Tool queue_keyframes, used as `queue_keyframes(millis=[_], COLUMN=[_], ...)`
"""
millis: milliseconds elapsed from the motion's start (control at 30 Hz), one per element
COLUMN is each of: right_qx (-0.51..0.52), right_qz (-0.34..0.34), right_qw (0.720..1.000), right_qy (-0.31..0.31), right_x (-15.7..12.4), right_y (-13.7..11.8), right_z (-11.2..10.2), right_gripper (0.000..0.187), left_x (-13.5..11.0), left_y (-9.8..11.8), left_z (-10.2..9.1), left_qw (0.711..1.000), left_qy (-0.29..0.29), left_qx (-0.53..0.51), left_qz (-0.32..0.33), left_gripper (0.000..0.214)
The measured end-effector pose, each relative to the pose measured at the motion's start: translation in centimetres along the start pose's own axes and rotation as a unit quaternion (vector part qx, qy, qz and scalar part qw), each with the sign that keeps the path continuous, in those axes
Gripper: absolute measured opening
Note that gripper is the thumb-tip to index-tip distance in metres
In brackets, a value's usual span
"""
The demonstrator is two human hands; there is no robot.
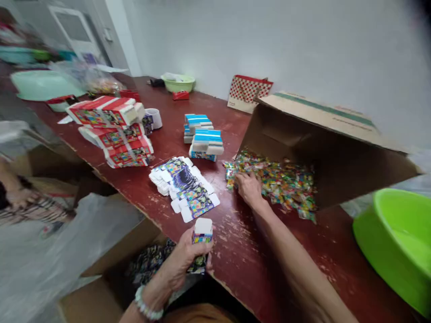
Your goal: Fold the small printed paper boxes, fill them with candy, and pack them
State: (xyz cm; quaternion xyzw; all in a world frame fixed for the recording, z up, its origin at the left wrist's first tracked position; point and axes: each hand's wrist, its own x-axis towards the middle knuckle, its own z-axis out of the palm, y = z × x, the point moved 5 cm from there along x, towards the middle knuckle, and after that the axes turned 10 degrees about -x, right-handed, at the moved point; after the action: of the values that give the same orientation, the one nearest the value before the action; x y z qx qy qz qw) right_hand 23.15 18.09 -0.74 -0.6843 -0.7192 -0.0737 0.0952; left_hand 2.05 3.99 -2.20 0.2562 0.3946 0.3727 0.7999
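Note:
My left hand (190, 249) is wrapped round a small printed carton (203, 237), held upright near the table's front edge with its white end flap raised. Beyond it lies a stack of flat, unfolded cartons (191, 186) with purple and black print. My right hand (249, 187) reaches to the near left edge of a heap of small, shiny, colourful wrapped packets (286, 179). Its fingers are bent and closed together among the packets; what they hold is hidden. The heap spills from a large cardboard box (357, 166) lying on its side.
Red-and-white carton bundles (114, 130) and blue-and-white bundles (205, 139) stand on the dark red table (235, 255). A green basin (397, 242) is at the right. Below the table edge sits an open box (94, 300) with dark packets. Another person's hand (22, 196) shows at the left.

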Motion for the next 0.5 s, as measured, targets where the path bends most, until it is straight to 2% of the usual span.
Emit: queue_keyframes(millis=[67, 133, 200, 233, 300, 367, 433, 500], right_qx=[-0.026, 0.011, 0.105, 0.185, 0.372, 0.485, 0.503, 0.464], right_qz=[0.029, 0.044, 0.063, 0.052, 0.023, 0.016, -0.027, -0.088], right_qw=[0.999, 0.998, 0.989, 0.977, 0.927, 0.874, 0.860, 0.876], right_qy=[0.012, 0.033, 0.082, 0.095, 0.046, -0.031, -0.083, -0.097], right_x=[-1.2, -2.6, -4.4, -5.4, -7.3, -9.0, -10.1, -10.8], right_y=[0.9, 1.2, 0.8, 0.1, -1.8, -4.1, -6.3, -7.9], right_z=[-0.3, -1.2, -3.1, -4.1, -5.4, -6.1, -6.6, -6.8], right_gripper=[0.030, 0.030, 0.028, 0.028, 0.027, 0.027, 0.022, 0.016], left_x=[-0.1, -0.1, 0.0, 0.1, 0.3, 0.3, 0.1, -0.3], left_y=[0.4, 0.8, 1.1, 1.1, 1.1, 0.9, 0.7, 0.6], left_z=[0.0, -0.1, -0.2, -0.3, -0.3, -0.1, 0.3, 0.5], left_qw=[1.000, 0.999, 0.998, 0.998, 0.997, 0.998, 0.997, 0.993], left_qy=[0.000, 0.007, 0.022, 0.032, 0.044, 0.025, -0.010, -0.030], left_qx=[0.014, 0.023, 0.027, 0.027, 0.028, 0.031, 0.054, 0.097], left_qz=[0.019, 0.035, 0.047, 0.050, 0.053, 0.055, 0.060, 0.062], left_gripper=[0.037, 0.038, 0.043, 0.044, 0.044, 0.040, 0.034, 0.030])
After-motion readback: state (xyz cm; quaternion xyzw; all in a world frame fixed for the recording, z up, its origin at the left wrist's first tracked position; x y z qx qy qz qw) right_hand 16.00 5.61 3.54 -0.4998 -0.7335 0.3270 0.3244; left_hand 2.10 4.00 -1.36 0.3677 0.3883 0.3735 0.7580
